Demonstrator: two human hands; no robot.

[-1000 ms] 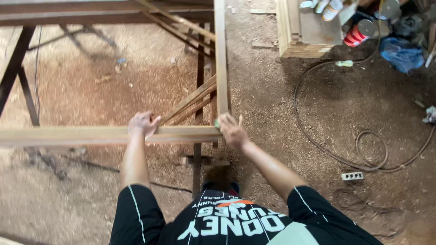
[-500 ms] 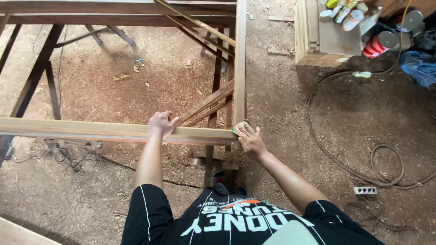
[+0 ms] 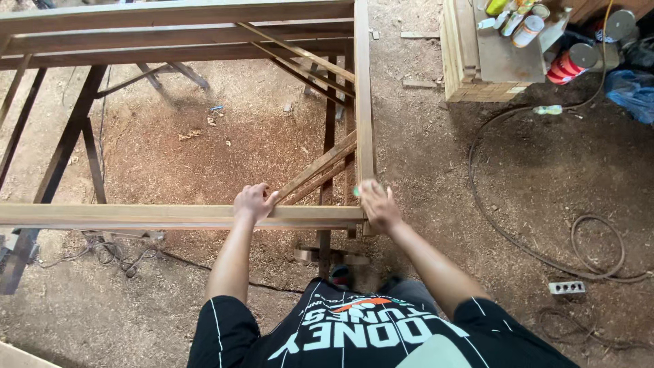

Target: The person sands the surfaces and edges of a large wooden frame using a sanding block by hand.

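Resting palm-down, the left hand point(image 3: 253, 203) curls its fingers over the near rail point(image 3: 136, 216) of a wooden frame point(image 3: 363, 102). Right hand point(image 3: 377, 204), blurred, lies flat at the frame's near right corner, pressing a small green object point(image 3: 356, 191); grip unclear. Beyond the frame, sawdust-strewn floor point(image 3: 204, 143). Far right: cans point(image 3: 569, 63) by a wooden box point(image 3: 470, 68), and a looping cable point(image 3: 593, 238).

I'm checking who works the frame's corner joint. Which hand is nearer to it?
Right. The right hand lies on the corner joint of the wooden frame, something small and green under its fingers. The left hand grips the near rail, further left along it.
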